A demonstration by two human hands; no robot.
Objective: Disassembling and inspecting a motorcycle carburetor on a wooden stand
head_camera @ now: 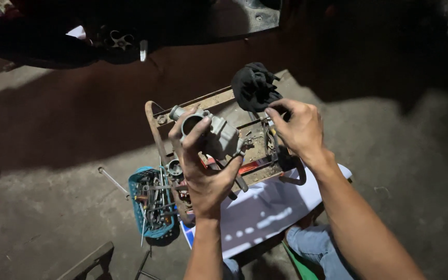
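The left hand (203, 171) is wrapped around a grey metal engine part (211, 134) (it looks like a carburetor), holding it up over a rusty metal tray (154, 116). The right hand (296, 127) pinches a black rag (255, 85) just beside the part, not touching it yet. A blue basket (136, 199) of tools sits on the floor (42, 207) below. I think the wiping has hardly begun; the part looks mostly whole.
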